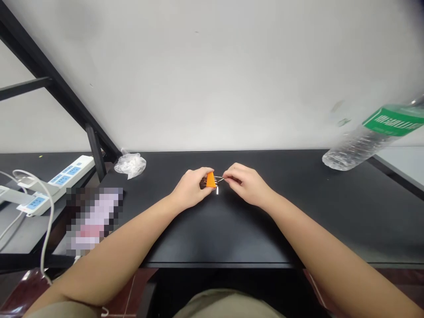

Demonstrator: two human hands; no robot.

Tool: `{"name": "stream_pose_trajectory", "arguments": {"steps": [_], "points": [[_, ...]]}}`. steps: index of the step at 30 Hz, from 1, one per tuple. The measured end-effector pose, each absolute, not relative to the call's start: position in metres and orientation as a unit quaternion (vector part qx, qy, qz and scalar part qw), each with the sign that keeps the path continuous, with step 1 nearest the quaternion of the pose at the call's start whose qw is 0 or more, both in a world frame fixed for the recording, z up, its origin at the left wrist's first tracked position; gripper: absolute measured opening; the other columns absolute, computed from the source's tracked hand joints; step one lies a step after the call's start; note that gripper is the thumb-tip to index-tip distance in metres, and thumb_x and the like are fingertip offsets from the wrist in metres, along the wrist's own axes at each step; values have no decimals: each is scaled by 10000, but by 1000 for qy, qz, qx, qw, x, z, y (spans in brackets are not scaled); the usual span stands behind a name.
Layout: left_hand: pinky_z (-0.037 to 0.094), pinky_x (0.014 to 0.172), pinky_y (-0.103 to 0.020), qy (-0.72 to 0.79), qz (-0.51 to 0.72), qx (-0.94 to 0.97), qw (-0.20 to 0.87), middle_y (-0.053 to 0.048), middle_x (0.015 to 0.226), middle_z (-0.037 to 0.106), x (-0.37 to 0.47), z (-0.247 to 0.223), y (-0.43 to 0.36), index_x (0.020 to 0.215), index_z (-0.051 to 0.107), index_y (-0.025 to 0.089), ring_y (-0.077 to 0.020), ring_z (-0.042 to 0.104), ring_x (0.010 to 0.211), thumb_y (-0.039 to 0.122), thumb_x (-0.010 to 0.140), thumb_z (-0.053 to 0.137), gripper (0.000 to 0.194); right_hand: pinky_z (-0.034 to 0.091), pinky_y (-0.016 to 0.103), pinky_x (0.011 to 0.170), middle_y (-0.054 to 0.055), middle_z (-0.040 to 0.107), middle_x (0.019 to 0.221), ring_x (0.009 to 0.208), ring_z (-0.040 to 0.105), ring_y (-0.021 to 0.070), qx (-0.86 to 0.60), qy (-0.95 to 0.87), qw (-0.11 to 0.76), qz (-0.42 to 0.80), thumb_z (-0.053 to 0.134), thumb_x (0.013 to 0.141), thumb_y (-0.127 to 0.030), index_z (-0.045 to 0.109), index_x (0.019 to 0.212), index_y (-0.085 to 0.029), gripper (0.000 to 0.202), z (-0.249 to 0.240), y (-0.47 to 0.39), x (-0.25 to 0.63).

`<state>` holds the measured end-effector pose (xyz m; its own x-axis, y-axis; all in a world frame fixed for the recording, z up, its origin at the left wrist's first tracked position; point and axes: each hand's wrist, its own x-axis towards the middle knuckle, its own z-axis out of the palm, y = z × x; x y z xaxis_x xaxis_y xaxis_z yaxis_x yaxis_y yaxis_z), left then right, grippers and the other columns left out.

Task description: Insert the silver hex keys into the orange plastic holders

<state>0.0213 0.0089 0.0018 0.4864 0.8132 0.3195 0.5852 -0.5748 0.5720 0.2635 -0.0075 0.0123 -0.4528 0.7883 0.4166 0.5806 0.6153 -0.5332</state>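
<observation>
My left hand [191, 187] is closed around an orange holder [211, 179], gripping it between thumb and fingers. Several thin metal rods, which look like hex keys, pass through the holder, and their ends stick out on its right side. Between the thumb and fingertips of my right hand [247, 183] is one thin metal hex key [221, 179], pointing left to the holder. Whether this key is still seated in the holder is too small to tell. A short bright metal end [217, 190] shows just below the holder. Both hands are low over the black table [218, 238].
Crumpled clear plastic [130, 164] lies at the back left. A clear bottle with a green label [394, 121] stands at the right. Left are a white power strip [61, 181] with cables, a pixelated object [97, 218] and a black metal frame [62, 84]. A white wall [212, 79] rises behind.
</observation>
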Motion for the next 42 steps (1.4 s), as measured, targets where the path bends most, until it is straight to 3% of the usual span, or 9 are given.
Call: {"name": "stream_pose_trajectory", "arguments": {"steps": [6,11,17,20,25,30,36,42], "points": [[533,959,-377,417,267,850,177,-18,1134,738,20,3,10,1287,612,246,-206,698,953,297,846,699,452,524,335,775,79,643,1045,856,627,193,-410,-851,304,126,472,1005,-198,696,1067,-242,237,10,-8,266],[513,969,-387,409,230,867,169,-25,1181,730,22,6,7,1287,613,241,-226,691,1001,319,842,711,462,503,322,693,85,625,1045,775,598,178,-403,-875,261,65,459,1013,-187,700,1097,-234,260,8,-14,263],[514,959,-411,370,247,882,155,-33,1012,726,25,11,2,1148,683,251,-250,647,1040,283,815,723,337,521,318,762,60,632,1047,869,616,183,-360,-857,325,173,496,961,-109,641,1173,-247,291,9,-18,248],[536,946,-392,379,283,865,170,-50,1085,724,22,8,5,1234,658,232,-230,662,1004,302,812,733,433,515,324,738,57,633,1019,834,611,186,-406,-830,345,166,533,939,-121,632,1172,-235,277,0,-7,254],[559,835,-294,378,310,847,208,-3,1123,739,17,2,13,1434,542,285,-154,699,885,276,869,679,581,512,335,797,68,623,1073,857,632,188,-438,-864,219,115,567,956,-193,702,1159,-246,250,-22,13,273],[542,895,-304,363,334,854,163,0,1092,761,16,-2,14,1226,709,293,-163,712,931,311,901,682,327,477,299,755,63,621,1044,817,617,167,-465,-868,154,81,515,987,-183,722,1068,-227,227,-20,11,271],[558,883,-316,363,335,854,165,-24,1092,762,18,1,10,1203,707,253,-169,715,896,354,891,699,329,397,293,658,68,630,964,747,594,170,-494,-867,71,1,496,989,-202,681,940,-191,192,-8,0,262],[588,842,-302,403,311,835,208,3,1132,748,17,1,9,1490,473,321,-165,721,905,335,846,717,688,340,306,602,64,635,926,698,581,169,-513,-858,16,-30,490,971,-201,665,880,-195,197,0,-5,261]]}}
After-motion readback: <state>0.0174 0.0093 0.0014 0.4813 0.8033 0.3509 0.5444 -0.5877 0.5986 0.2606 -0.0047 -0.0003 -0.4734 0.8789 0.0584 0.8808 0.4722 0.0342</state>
